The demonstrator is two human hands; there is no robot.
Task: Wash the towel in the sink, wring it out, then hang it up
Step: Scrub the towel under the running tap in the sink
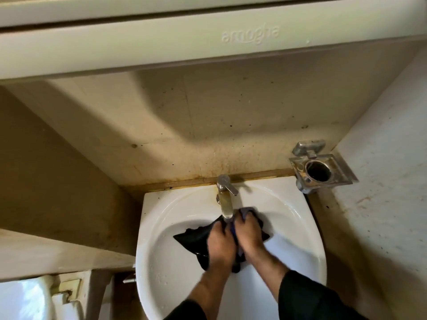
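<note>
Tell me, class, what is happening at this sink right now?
A person has both hands in the white sink, under the tap. The left hand and right hand grip a dark towel, bunched between them. It is being washed; wringing and hanging are not yet done. A metal holder sits on the wall to the right.

Towel (196, 239) in sink (161, 262), below tap (225, 199); holder (320, 169) right.

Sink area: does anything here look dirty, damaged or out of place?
Yes. The wall behind the faucet carries brown stains and dark specks, densest along the seam above the sink. The metal holder at right looks grimy. Both hands, left hand and right hand, grip the dark towel normally.
</note>
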